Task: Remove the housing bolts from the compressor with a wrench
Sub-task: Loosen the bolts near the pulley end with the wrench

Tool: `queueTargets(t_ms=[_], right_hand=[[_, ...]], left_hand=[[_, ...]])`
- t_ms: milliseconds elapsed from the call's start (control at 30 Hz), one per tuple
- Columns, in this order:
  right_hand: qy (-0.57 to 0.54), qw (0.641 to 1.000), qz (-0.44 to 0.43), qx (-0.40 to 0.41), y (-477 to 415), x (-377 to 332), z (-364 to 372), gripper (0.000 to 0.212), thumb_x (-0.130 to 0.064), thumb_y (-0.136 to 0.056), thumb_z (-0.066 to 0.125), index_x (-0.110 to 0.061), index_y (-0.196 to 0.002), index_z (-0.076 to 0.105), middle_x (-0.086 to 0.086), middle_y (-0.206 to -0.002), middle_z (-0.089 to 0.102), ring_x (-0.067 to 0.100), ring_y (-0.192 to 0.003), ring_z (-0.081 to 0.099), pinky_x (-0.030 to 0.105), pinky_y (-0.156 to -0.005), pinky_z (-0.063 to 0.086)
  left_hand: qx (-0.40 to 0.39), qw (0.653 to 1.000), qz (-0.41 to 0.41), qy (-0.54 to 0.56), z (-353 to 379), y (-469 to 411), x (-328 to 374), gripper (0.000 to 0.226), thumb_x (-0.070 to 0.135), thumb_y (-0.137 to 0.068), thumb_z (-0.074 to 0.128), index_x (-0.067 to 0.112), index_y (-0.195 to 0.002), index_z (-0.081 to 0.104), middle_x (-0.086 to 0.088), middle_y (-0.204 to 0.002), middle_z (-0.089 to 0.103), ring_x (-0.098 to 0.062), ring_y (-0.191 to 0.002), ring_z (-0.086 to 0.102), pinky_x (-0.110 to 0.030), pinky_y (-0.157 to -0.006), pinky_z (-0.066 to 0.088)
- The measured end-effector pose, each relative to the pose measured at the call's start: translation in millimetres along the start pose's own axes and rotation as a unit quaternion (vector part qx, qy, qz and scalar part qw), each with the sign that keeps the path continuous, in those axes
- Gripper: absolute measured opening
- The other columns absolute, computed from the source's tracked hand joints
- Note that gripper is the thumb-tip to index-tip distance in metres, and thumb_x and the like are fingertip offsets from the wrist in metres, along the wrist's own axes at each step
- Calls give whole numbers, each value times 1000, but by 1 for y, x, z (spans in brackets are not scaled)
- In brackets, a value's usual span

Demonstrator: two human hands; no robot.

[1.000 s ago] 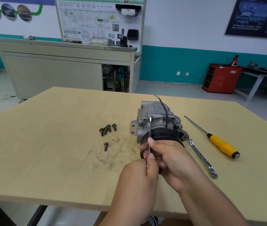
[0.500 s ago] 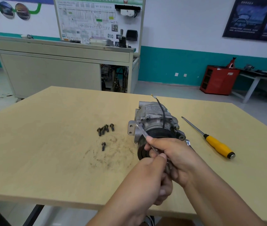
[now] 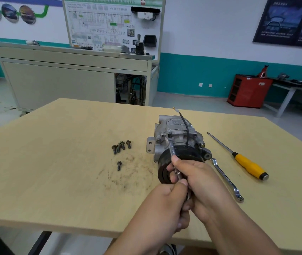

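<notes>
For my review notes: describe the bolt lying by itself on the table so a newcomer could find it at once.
Start at the compressor on the wooden table. To its left lies a cluster of four bolts. The lone bolt lies nearer the person than these, beside the dark smudges, touching none of them.

White wall (image 3: 211,24), teal lower band. Grey cabinet (image 3: 58,83) far left, diagram board (image 3: 109,24) on it. Red cabinet (image 3: 247,91) far right. Grey floor (image 3: 192,105).
</notes>
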State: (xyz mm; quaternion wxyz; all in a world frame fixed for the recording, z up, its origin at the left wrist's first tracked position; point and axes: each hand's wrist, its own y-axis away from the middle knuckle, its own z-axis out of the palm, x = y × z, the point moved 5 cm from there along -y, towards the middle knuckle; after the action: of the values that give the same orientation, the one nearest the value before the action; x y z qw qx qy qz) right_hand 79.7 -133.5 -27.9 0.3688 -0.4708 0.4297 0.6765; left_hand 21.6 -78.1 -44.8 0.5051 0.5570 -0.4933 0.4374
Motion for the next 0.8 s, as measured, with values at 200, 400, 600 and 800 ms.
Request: queueTargets(t_ms=[200,400,600,800], right_hand=[[-32,999,16,-1,-3,2,4,34,-21,-95,53,-3,-67,59,1,-43,48,7,-28,39,11,-27,26],[-57,998,26,-11,-4,3,4,34,-22,-96,51,-4,-68,57,1,-44,46,7,-30,38,13,-27,26],[-64,997,33,-21,-4,2,1,33,-23,-97,49,-4,-71,57,0,-44,45,8,-31,35,15,-27,25],[-57,997,51,-23,-5,0,0,32,-25,-97,48,-5,-74,56,-2,-42,44,8,-29,34,11,-28,23]], left_hand=[[26,1000,0,-14,-4,-1,3,57,36,-94,29,20,-40,41,4,-33,35,-9,-34,25,-20,-39,23],[43,997,5,-66,-5,-2,4,58,38,-96,29,19,-43,42,3,-32,37,-9,-35,26,-22,-41,25],[52,995,15,-84,-3,-4,6,57,37,-97,31,17,-44,41,4,-33,36,-9,-35,25,-23,-42,24],[52,996,22,-64,-1,-4,12,51,34,-96,31,17,-49,37,4,-34,34,-8,-33,23,-20,-37,21]])
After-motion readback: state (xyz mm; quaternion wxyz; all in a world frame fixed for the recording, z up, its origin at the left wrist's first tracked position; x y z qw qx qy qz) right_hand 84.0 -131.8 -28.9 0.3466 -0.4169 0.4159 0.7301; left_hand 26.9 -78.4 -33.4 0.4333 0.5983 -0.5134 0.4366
